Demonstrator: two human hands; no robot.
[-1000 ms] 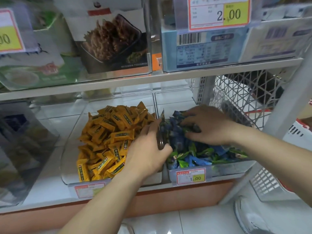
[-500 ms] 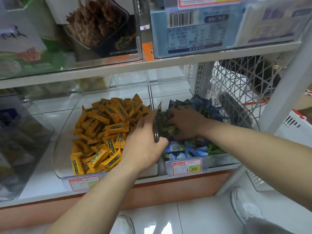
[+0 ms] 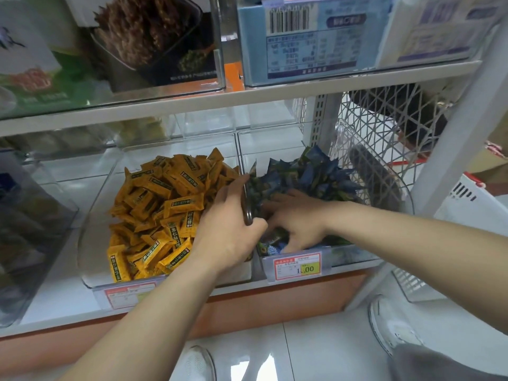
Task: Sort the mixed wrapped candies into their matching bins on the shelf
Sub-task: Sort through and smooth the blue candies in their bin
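From the head view, the left hand [image 3: 228, 226] grips the clear wall [image 3: 247, 207] where the two bins meet. The right hand [image 3: 297, 218] is dug, fingers spread, into the blue and green candies [image 3: 310, 174] in the right bin [image 3: 346, 257]; whether it holds one I cannot tell. The orange candies [image 3: 162, 210] in the left bin [image 3: 90, 243] look unmixed, so probably only the right pile is left to check.
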